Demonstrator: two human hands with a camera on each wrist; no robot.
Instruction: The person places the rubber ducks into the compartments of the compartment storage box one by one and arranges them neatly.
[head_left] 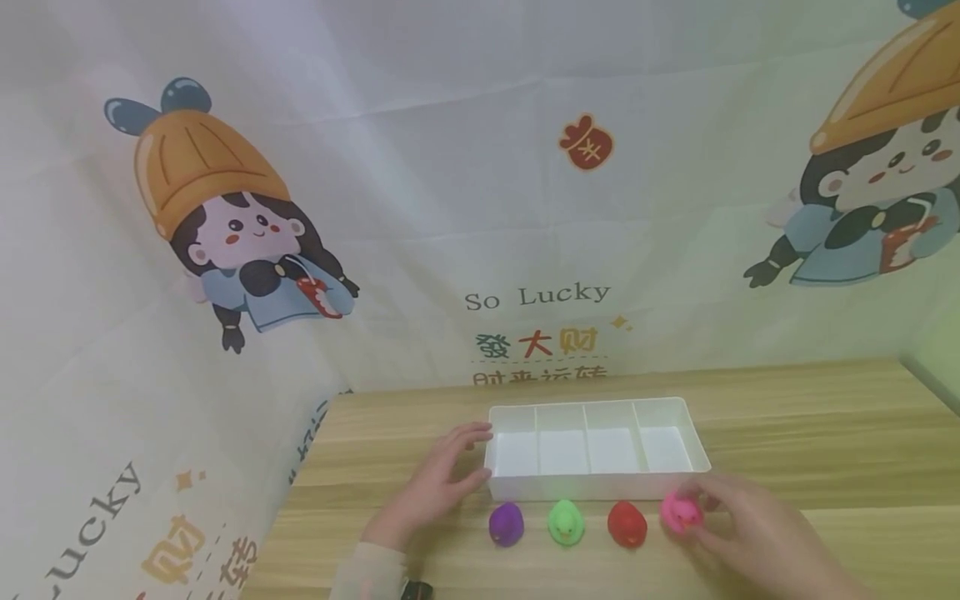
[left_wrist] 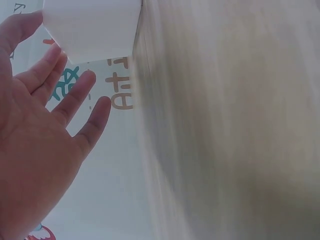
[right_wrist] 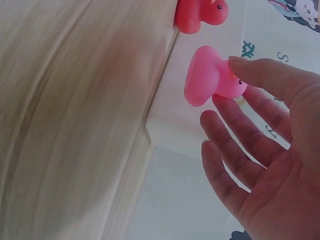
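Observation:
A white tray [head_left: 577,487] divided into several compartments stands on the wooden table. My left hand [head_left: 438,483] is at its left end, the fingers spread and fairly straight, thumb and fingertips at the wall; in the left wrist view the palm of that hand [left_wrist: 42,125] faces the tray's end. In front of the tray are a purple rubber duck [head_left: 506,524], a green one [head_left: 566,523] and a red one [head_left: 627,525], side by side. Between thumb and fingers my right hand [head_left: 750,521] pinches a pink rubber duck [right_wrist: 205,77], held off the table in the right wrist view.
Behind the wooden table [head_left: 810,433] hangs a white printed cloth [head_left: 420,208] with cartoon figures and lettering. A small black object [head_left: 417,590] shows at the bottom edge, beside the left sleeve [head_left: 369,573].

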